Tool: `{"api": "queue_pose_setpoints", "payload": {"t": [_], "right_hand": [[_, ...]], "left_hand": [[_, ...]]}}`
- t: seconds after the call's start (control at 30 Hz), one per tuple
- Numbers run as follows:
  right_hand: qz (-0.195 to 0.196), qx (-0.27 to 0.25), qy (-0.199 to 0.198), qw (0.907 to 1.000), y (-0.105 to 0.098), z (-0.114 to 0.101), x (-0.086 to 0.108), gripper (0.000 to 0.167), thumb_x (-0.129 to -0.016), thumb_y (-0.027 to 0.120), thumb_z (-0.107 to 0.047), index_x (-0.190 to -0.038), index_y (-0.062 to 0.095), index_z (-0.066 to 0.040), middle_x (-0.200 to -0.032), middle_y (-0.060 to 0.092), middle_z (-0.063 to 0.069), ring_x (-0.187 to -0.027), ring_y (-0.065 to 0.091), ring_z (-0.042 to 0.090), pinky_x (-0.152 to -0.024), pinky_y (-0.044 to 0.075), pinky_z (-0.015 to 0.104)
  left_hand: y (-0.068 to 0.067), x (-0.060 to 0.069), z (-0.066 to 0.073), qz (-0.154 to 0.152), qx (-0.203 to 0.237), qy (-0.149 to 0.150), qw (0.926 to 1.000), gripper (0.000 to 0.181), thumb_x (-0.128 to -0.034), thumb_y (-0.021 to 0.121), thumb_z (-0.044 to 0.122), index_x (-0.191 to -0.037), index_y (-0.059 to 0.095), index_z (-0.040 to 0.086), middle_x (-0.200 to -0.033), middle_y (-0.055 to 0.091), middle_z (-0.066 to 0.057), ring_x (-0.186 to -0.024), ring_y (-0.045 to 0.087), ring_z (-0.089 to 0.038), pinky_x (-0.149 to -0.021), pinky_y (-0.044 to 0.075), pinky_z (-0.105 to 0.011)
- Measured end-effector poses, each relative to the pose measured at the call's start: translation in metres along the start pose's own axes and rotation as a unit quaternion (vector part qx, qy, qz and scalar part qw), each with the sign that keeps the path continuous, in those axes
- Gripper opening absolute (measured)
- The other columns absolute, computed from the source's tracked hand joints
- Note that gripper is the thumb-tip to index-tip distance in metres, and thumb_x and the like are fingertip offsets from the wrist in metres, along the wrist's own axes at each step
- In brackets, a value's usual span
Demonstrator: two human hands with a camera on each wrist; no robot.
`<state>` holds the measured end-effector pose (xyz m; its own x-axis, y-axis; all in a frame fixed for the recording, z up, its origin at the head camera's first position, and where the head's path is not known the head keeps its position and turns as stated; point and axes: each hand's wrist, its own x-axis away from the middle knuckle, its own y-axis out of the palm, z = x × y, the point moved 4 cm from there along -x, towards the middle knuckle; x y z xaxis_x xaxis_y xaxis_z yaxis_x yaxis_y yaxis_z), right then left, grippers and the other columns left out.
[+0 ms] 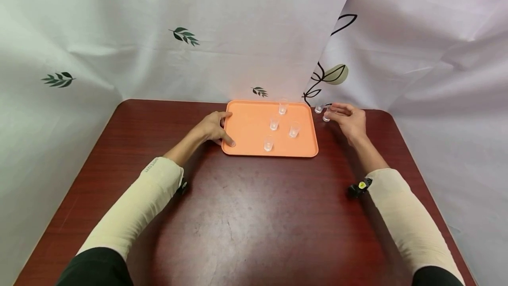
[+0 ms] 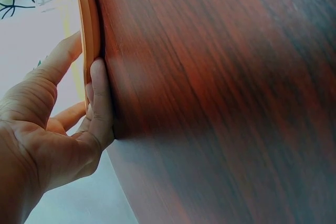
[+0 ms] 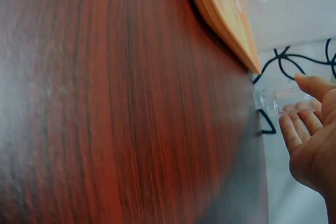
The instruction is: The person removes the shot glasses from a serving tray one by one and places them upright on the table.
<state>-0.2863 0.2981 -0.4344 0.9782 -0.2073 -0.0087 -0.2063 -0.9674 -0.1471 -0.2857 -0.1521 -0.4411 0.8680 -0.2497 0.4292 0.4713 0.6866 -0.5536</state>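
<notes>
An orange tray (image 1: 250, 131) lies at the far edge of the table, with several small clear plastic cups (image 1: 294, 129) standing on its middle and right part. My left hand (image 1: 214, 128) grips the tray's left end; in the left wrist view that hand (image 2: 63, 129) has its thumb over the rim and fingers along the outer side. Right of the tray, my right hand (image 1: 348, 120) holds a small clear cup (image 1: 326, 116) between thumb and fingers. The same cup (image 3: 291, 100) shows in the right wrist view. Just left of it stands another clear cup (image 1: 319, 108).
The dark red wooden table (image 1: 254, 215) has a glossy top and rounded far corners. A white cloth (image 1: 139, 21) printed with leaves hangs right behind it and along both sides.
</notes>
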Motion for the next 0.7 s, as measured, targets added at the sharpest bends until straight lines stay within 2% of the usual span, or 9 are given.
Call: {"api": "queue_pose_setpoints", "payload": {"t": [0.07,0.17,0.27,0.5,0.7], "right_hand": [[0.006,-0.006,0.003,1.0,-0.003,0.002,-0.002,0.056,-0.092,0.09,0.002,-0.143,0.069,0.012,-0.091,0.081,-0.02,-0.087,0.077,-0.007,-0.08,0.063,0.007],[0.014,-0.007,0.007,0.9999,-0.006,0.003,-0.005,0.055,-0.092,0.091,0.001,-0.142,0.069,0.012,-0.092,0.082,-0.018,-0.087,0.077,-0.006,-0.079,0.064,0.008],[0.018,-0.003,0.012,0.9998,-0.007,0.004,-0.009,0.054,-0.092,0.091,0.0,-0.141,0.07,0.01,-0.093,0.082,-0.017,-0.088,0.076,-0.005,-0.08,0.064,0.009],[0.033,0.009,0.025,0.9991,-0.009,0.005,-0.016,0.054,-0.092,0.091,-0.002,-0.142,0.072,0.007,-0.092,0.08,-0.019,-0.089,0.074,-0.006,-0.081,0.062,0.009],[0.05,0.038,0.034,0.9975,-0.011,0.008,-0.024,0.053,-0.094,0.09,-0.005,-0.143,0.073,0.003,-0.092,0.078,-0.022,-0.092,0.072,-0.007,-0.08,0.06,0.007]], "left_hand": [[0.0,0.001,0.001,-0.001,-0.002,-0.003,1.0,0.125,-0.079,0.103,0.002,-0.181,0.031,0.017,-0.151,0.048,-0.025,-0.082,0.07,-0.023,-0.07,0.072,-0.035],[-0.001,0.002,0.0,0.0,-0.009,-0.008,0.9999,0.125,-0.0795,0.103,0.004,-0.181,0.031,0.017,-0.168,0.038,-0.025,-0.085,0.069,-0.025,-0.071,0.072,-0.035],[-0.001,0.002,0.0,0.002,-0.014,-0.009,0.9999,0.125,-0.0791,0.104,0.005,-0.181,0.032,0.017,-0.177,0.027,-0.024,-0.091,0.068,-0.027,-0.071,0.072,-0.034],[-0.001,0.001,0.001,0.003,-0.011,-0.008,0.9999,0.124,-0.0793,0.103,0.004,-0.18,0.032,0.018,-0.182,0.021,-0.025,-0.095,0.068,-0.029,-0.071,0.072,-0.034],[0.001,-0.001,0.001,0.002,-0.005,-0.004,1.0,0.125,-0.0786,0.103,0.001,-0.18,0.033,0.017,-0.175,0.03,-0.026,-0.096,0.068,-0.028,-0.071,0.072,-0.034]]}}
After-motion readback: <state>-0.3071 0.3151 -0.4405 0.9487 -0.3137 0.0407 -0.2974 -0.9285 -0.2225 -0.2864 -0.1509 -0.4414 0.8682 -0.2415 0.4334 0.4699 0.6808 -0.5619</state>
